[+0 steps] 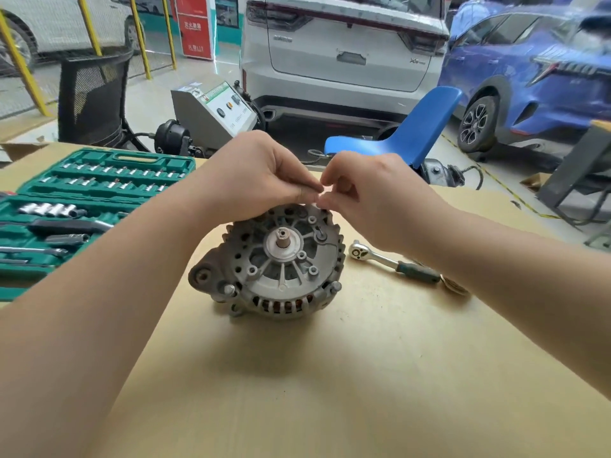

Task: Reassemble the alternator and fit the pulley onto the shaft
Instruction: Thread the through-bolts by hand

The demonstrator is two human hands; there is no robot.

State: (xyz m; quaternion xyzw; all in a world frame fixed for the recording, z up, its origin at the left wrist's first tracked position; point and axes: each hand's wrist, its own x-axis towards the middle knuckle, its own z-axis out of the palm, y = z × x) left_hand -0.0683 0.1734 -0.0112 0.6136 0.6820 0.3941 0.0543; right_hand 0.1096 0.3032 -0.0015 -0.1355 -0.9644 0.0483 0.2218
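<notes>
The alternator [269, 259] sits near the middle of the desk [297, 375], which is covered with brown cardboard, its finned housing face up and the bare shaft [283, 239] pointing toward the camera at the hub centre. No pulley is on the shaft. Both hands meet above the far rim of the housing. The left hand [261, 175] hangs with its fingers [305, 190] curled and pressed together, thumb against fingertips, as if pinching something small; the item itself cannot be made out. The right hand [373, 196] mirrors it, fingers curled inward with the tips meeting those of the left hand just over the housing edge; whether it holds anything cannot be told either. The underside of the left hand appears to touch the top of the housing. A ratchet wrench [393, 263] with a dark green grip lies on the desk just right of the alternator, partly under the right forearm, and a round metal part [456, 286] shows beside its handle end. An open green socket set case [82, 206] lies at the left of the desk, with sockets and bits in rows. Beyond the desk stand a black mesh chair [94, 97], a blue plastic chair [413, 127], a grey machine [215, 109], a white car [344, 51] and a blue car [529, 81].
</notes>
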